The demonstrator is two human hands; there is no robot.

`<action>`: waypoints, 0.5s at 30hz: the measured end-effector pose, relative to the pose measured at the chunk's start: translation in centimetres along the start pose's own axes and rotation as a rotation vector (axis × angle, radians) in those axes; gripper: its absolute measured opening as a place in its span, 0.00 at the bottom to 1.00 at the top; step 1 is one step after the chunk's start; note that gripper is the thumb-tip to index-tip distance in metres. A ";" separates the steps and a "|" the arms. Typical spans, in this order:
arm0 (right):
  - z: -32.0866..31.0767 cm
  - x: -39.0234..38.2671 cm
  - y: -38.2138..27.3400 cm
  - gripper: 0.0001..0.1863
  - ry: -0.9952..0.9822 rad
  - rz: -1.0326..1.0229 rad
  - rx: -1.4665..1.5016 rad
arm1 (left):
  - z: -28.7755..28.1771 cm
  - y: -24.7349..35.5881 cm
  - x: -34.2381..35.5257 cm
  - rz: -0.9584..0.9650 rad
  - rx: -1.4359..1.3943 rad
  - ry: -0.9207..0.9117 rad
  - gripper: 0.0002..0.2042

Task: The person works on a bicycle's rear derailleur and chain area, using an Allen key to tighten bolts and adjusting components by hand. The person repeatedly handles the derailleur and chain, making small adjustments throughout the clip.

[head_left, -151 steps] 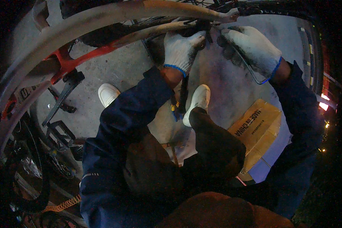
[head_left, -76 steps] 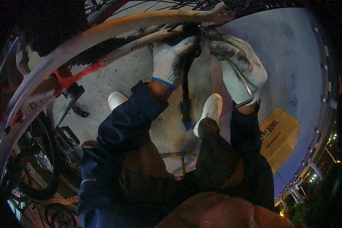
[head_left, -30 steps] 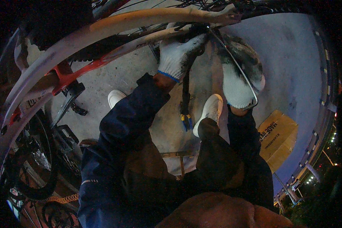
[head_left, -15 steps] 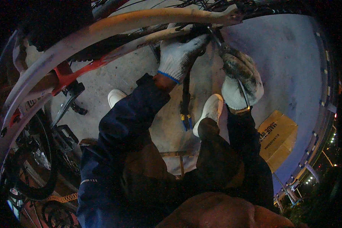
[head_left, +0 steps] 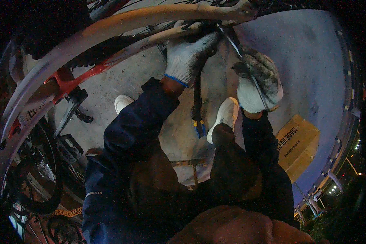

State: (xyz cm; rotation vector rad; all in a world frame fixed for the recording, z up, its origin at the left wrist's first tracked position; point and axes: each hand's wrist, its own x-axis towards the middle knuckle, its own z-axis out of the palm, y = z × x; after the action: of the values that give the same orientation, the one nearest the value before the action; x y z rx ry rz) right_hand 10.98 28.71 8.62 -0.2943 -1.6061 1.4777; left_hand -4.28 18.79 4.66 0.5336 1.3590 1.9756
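My left hand (head_left: 185,57), in a white knit glove with a blue hem, is up against the lower tube (head_left: 150,40) of a bicycle frame (head_left: 142,18). Its fingers close round a dark part by the tube's end, which I cannot make out. To its right my right hand (head_left: 261,77), in a white glove blackened over the fingers, is closed on a thin grey cable (head_left: 231,41). The cable runs from the dark part near my left fingertips down across the right glove to the wrist.
Below the left hand is a dark long thing with yellow and blue ends (head_left: 199,128). A flattened cardboard piece (head_left: 299,148) lies at the right. Bicycle pedal (head_left: 70,147), dark tyre (head_left: 36,207) and orange coiled hose (head_left: 68,212) are at the left. My white shoes (head_left: 225,116) stand on concrete.
The cable now shows as one longer length across the right glove. My right hand has turned a little and its fingers have shifted; the left hand has moved slightly left.
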 end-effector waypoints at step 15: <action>-0.6 0.6 0.1 0.22 -0.212 -0.116 -0.041 | 0.3 -0.6 0.0 0.004 0.010 0.050 0.14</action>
State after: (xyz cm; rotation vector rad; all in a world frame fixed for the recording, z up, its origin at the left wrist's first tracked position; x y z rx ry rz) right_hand 11.07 29.54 8.76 -0.0668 -1.7918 1.4259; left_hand -3.90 19.19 4.23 0.4947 1.3998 1.9988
